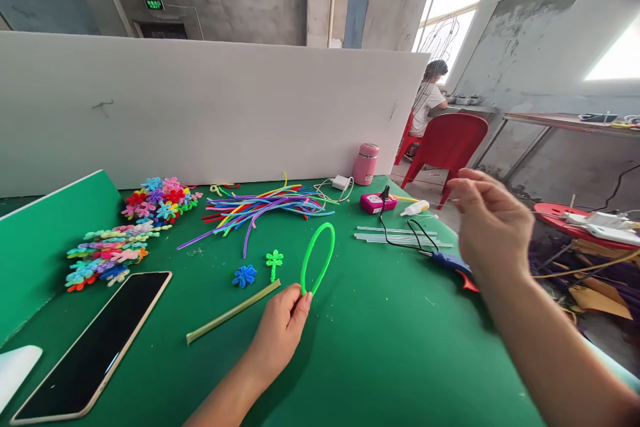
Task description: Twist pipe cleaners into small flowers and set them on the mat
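My left hand (283,323) pinches the two ends of a bright green pipe cleaner (320,257) between thumb and fingers. The pipe cleaner is bent into a tall narrow loop standing above the fingertips. My right hand (493,223) is raised at the right, its fingertips pressed together; whatever they may hold is too small to make out. Below and behind it lies a blue glue gun (447,261) with a red trigger. Near my left hand are a blue pipe-cleaner flower (245,275), a small green leafy piece (274,263) and an olive-coloured flat strip (233,312).
Loose pipe cleaners (270,203) lie behind, with finished flowers (160,200) piled at the left. A phone (93,347) lies front left. Glue sticks (395,236), a magenta box (377,203), a white bottle (415,207) and a pink flask (366,163) stand or lie towards the right.
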`<state>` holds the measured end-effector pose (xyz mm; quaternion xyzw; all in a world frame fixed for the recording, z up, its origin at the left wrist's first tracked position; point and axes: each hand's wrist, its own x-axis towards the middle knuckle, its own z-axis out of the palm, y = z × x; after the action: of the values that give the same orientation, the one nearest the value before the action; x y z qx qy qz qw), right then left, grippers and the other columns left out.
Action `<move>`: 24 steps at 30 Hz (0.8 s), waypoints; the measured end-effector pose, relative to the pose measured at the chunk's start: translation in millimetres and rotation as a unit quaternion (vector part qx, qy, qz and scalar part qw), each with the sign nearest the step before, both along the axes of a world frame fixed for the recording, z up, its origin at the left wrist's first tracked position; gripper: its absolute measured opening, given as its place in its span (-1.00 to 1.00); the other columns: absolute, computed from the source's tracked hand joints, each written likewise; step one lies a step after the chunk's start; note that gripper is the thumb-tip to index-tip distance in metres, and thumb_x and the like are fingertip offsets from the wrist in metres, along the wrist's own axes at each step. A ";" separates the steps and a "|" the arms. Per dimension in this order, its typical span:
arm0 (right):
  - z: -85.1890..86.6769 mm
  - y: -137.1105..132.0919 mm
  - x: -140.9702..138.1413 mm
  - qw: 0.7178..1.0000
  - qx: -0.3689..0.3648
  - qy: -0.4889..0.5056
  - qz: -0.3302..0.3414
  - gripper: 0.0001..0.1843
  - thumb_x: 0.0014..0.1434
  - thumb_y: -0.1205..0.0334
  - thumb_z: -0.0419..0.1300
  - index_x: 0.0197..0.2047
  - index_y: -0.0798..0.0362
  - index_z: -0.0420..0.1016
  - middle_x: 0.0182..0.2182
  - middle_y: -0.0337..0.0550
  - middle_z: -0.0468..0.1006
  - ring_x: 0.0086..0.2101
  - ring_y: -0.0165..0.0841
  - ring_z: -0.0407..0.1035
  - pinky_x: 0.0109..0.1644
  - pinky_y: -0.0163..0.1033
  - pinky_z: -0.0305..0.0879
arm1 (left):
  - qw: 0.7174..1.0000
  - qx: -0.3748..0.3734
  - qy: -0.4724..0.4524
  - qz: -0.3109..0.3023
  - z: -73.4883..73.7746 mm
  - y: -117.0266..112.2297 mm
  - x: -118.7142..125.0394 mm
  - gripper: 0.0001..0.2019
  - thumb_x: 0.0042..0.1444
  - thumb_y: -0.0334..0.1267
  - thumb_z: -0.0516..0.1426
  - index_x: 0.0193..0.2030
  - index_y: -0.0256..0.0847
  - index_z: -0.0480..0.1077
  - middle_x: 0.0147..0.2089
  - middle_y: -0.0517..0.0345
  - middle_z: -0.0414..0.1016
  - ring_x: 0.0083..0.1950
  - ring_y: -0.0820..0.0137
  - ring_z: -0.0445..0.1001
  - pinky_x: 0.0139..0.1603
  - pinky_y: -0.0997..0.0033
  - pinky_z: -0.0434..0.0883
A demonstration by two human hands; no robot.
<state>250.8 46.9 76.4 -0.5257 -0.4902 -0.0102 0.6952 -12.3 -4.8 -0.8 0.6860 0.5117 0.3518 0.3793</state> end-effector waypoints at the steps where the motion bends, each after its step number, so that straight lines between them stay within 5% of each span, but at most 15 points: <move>1: 2.6 1.3 22.1 0.999 -0.011 -0.045 -0.025 -0.82 0.05 0.11 0.12 -0.38 0.03 0.44 -0.14 -0.02 0.39 -0.06 -0.13 0.23 -0.02 -0.01 0.11 | 1.000 -0.007 -0.012 0.001 0.4 0.5 -0.2 -0.69 0.10 -0.12 -0.10 -0.62 -0.16 0.10 -0.60 0.31 0.02 -0.54 0.45 0.04 -0.51 0.45 0.04; 5: -7.4 2.9 114.3 0.971 -0.102 -0.180 -0.122 -0.88 -0.04 0.25 0.13 -0.37 -0.10 0.46 -0.21 -0.07 0.42 -0.01 0.02 0.15 0.02 0.21 -0.13 | 0.997 -0.036 -0.069 0.010 1.6 1.1 -0.8 -0.69 0.06 -0.08 -0.04 -0.62 -0.18 0.17 -0.61 0.32 0.03 -0.56 0.48 0.04 -0.53 0.47 0.05; 8: -19.4 -1.1 156.5 0.951 -0.161 -0.164 -0.208 -0.52 -0.22 0.36 0.22 -0.15 -0.15 0.38 -0.13 0.08 0.38 0.05 0.19 0.04 -0.04 0.26 -0.19 | 0.994 -0.059 -0.094 0.013 0.6 1.0 -0.9 -0.67 0.04 -0.03 -0.03 -0.61 -0.18 0.18 -0.63 0.33 0.05 -0.59 0.49 0.06 -0.54 0.48 0.07; 12: -12.6 -2.4 152.5 0.937 -0.222 -0.152 -0.224 -0.64 -0.05 0.25 0.11 -0.11 -0.07 0.35 -0.43 0.04 0.46 -0.08 0.19 0.22 -0.11 0.27 -0.12 | 0.993 -0.057 -0.106 0.012 -3.4 1.3 -0.6 -0.67 0.02 -0.02 -0.01 -0.60 -0.19 0.20 -0.65 0.32 0.10 -0.60 0.48 0.11 -0.55 0.48 0.09; 16: 9.1 8.3 111.5 0.920 -0.240 -0.222 -0.214 -0.28 -0.15 0.35 0.20 0.13 0.10 0.16 -0.08 0.23 0.36 0.06 0.25 0.00 -0.04 0.27 -0.15 | 0.984 -0.054 -0.164 0.044 -4.1 5.7 -1.0 -0.70 0.01 -0.05 0.03 -0.58 -0.21 0.22 -0.65 0.32 0.12 -0.60 0.51 0.12 -0.56 0.50 0.11; 19: 13.1 9.7 66.9 0.953 -0.172 -0.222 -0.117 -0.25 -0.17 0.28 0.24 0.14 0.06 0.16 0.05 0.18 0.24 0.04 0.08 0.06 -0.01 0.14 -0.02 | 0.972 -0.062 -0.219 0.065 4.3 13.2 -0.5 -0.72 0.01 -0.08 0.03 -0.58 -0.21 0.20 -0.65 0.35 0.13 -0.62 0.54 0.10 -0.58 0.51 0.09; 21: 5.9 1.6 28.8 0.970 -0.163 -0.165 0.066 -0.46 -0.09 0.15 0.19 0.01 0.03 0.31 -0.22 0.00 0.45 -0.23 -0.16 0.32 -0.18 -0.02 0.18 | 0.969 -0.060 -0.233 0.060 14.3 18.2 1.2 -0.73 0.03 -0.09 0.02 -0.56 -0.21 0.20 -0.63 0.34 0.15 -0.61 0.54 0.11 -0.56 0.52 0.12; 24: -14.1 -19.5 -34.9 0.890 -0.314 -0.040 0.329 -0.62 -0.05 0.00 0.15 -0.22 0.08 0.46 -0.46 -0.15 0.46 -0.47 -0.35 0.31 -0.37 -0.19 0.22 | 0.964 -0.072 -0.251 0.037 29.6 21.8 6.2 -0.74 0.03 -0.11 0.03 -0.55 -0.22 0.21 -0.62 0.33 0.17 -0.58 0.54 0.15 -0.54 0.52 0.15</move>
<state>215.9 27.5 62.3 -0.5244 -0.6398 0.3524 0.4375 -6.1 17.0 28.8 0.5268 0.4490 0.4891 0.5308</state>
